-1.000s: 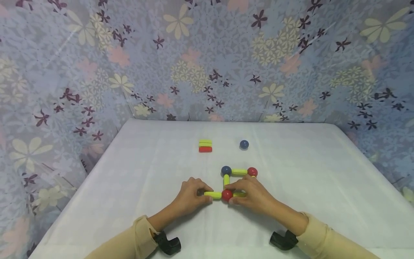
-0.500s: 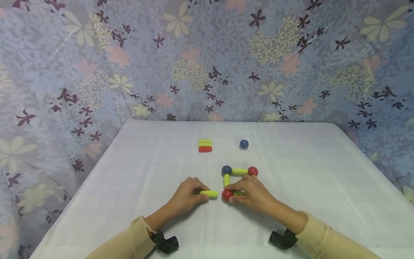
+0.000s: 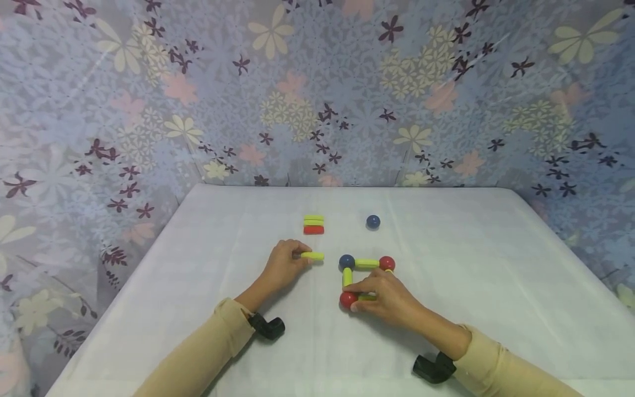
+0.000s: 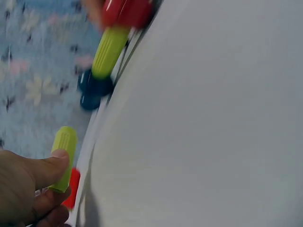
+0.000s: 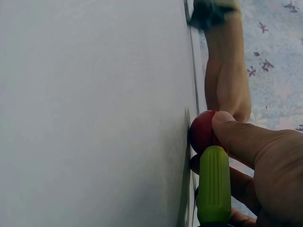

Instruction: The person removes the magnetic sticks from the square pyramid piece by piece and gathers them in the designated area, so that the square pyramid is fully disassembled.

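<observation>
My left hand [image 3: 285,266] pinches a yellow-green ribbed rod [image 4: 65,142] between thumb and fingers, above the table left of a square frame of balls and rods. My right hand [image 3: 392,296] grips the frame's near-left red ball [image 3: 348,300], thumb on its side in the right wrist view. A yellow-green rod [image 5: 214,184] runs from that ball beneath the hand. Another rod [image 3: 347,278] joins it to a blue ball [image 3: 346,262]; a far rod [image 3: 367,263] leads on to a second red ball [image 3: 387,263]. The frame's near-right corner is hidden by my right hand.
Behind the left hand lie two yellow-green rods [image 3: 313,219] and a red rod [image 3: 313,230], side by side. A loose blue ball [image 3: 373,222] rests to their right. The white-covered table [image 3: 238,215] ends at a flowered cloth backdrop [image 3: 317,82].
My left hand drew the yellow-green rod leftward off the near-left red ball, then carried it away toward the loose rods. My right hand stays on the red ball.
</observation>
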`<state>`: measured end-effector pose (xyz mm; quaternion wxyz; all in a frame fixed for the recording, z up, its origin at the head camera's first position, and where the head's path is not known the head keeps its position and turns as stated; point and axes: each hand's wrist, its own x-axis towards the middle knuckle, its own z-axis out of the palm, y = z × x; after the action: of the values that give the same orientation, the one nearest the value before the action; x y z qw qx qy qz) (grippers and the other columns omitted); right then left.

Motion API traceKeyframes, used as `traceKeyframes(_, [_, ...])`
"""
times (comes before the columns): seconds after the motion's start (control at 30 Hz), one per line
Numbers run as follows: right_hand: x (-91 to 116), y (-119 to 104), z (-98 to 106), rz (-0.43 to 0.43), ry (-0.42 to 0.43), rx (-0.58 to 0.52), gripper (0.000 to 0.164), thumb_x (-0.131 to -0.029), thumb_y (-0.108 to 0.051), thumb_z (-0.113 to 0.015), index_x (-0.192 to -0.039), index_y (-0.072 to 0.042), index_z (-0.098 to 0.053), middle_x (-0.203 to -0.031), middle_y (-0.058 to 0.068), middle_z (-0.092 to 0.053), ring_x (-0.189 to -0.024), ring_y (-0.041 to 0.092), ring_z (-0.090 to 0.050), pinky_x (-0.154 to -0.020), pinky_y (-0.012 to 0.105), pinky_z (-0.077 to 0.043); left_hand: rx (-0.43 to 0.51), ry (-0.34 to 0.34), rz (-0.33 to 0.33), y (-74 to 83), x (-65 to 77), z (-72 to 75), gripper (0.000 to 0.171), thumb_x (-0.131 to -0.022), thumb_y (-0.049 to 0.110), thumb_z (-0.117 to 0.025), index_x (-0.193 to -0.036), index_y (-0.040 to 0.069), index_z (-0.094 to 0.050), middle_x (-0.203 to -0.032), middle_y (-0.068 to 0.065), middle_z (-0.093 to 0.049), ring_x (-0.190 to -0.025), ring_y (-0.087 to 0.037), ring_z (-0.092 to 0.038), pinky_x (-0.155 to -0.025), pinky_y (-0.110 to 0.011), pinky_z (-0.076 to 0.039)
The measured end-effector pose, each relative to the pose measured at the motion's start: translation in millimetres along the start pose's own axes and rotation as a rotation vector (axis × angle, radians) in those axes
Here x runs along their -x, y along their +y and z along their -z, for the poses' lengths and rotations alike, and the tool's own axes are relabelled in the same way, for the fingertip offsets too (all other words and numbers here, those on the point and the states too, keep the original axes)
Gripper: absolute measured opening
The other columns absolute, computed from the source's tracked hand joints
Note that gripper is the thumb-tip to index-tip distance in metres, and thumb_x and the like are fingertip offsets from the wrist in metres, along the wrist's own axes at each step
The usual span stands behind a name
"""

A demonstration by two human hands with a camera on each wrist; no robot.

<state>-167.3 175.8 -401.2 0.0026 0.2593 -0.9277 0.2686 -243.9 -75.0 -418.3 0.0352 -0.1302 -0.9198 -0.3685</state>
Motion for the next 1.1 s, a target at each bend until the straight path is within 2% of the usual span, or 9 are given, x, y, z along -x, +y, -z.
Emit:
traceKeyframes(0.2, [-1,-1,-1,0.003,0.009,-0.009,0.036,-0.071,-0.030,-0.080,-0.105,-0.027,-0.073,-0.096,-0.010,-0.074,-0.084,0.003,-0.046,-0.069,0.020,-0.037,-0.142,0.056,0.052,-11.1,-42.0,-6.3,0.024,-0.080,0.024,-0.074,-0.102,0.016,-0.071,-0.093,-0.004,-0.058,-0.092,-0.020,-0.045,-0.079,-0.034,-0.035])
traceKeyframes(0.47, [-6,-4,-1,-0.017,0.009,0.006,0.036,-0.071,-0.032,-0.080,-0.106,-0.027,-0.073,-0.096,-0.011,-0.074,-0.085,0.003,-0.045,-0.072,0.022,-0.037,-0.260,0.056,0.067,-13.5,-67.3,-9.4,0.026,-0.080,0.027,-0.073,-0.104,0.018,-0.068,-0.095,-0.004,-0.059,-0.092,-0.023,-0.046,-0.081,-0.039,-0.038])
traceKeyframes(0.6, [-8,-5,0,-0.021,0.009,0.023,0.038,-0.071,-0.033,-0.080,-0.107,-0.027,-0.072,-0.098,-0.012,-0.073,-0.088,0.004,-0.046,-0.077,0.027,-0.036,-0.260,0.053,0.080,-15.6,-73.9,-10.3,0.027,-0.080,0.026,-0.073,-0.105,0.018,-0.067,-0.093,-0.003,-0.057,-0.093,-0.022,-0.045,-0.080,-0.038,-0.036])
traceKeyframes(0.73, [-5,-5,7,-0.038,0.043,0.036,0.041,-0.070,-0.032,-0.081,-0.109,-0.025,-0.071,-0.099,-0.014,-0.072,-0.091,0.005,-0.048,-0.080,0.031,-0.034,-0.245,0.051,0.096,-14.5,-74.6,-11.1,0.028,-0.080,0.026,-0.073,-0.106,0.017,-0.067,-0.094,-0.003,-0.057,-0.095,-0.023,-0.045,-0.081,-0.038,-0.036])
traceKeyframes(0.9, [5,0,16,-0.068,0.094,0.073,0.036,-0.070,-0.031,-0.081,-0.104,-0.024,-0.073,-0.093,-0.016,-0.071,-0.082,0.004,-0.039,-0.071,0.026,-0.029,-0.224,0.053,0.108,-13.6,-73.9,-10.3,0.027,-0.080,0.027,-0.073,-0.105,0.017,-0.066,-0.093,-0.004,-0.056,-0.095,-0.023,-0.045,-0.081,-0.038,-0.034])
traceKeyframes(1.1, [16,9,19,-0.101,0.088,0.120,0.031,-0.069,-0.032,-0.081,-0.099,-0.025,-0.074,-0.075,-0.017,-0.058,-0.072,0.006,-0.031,-0.065,0.024,-0.024,-0.203,0.049,0.117,-14.7,-72.9,-9.4,0.027,-0.079,0.025,-0.073,-0.104,0.016,-0.066,-0.091,-0.003,-0.054,-0.094,-0.023,-0.043,-0.081,-0.037,-0.033])
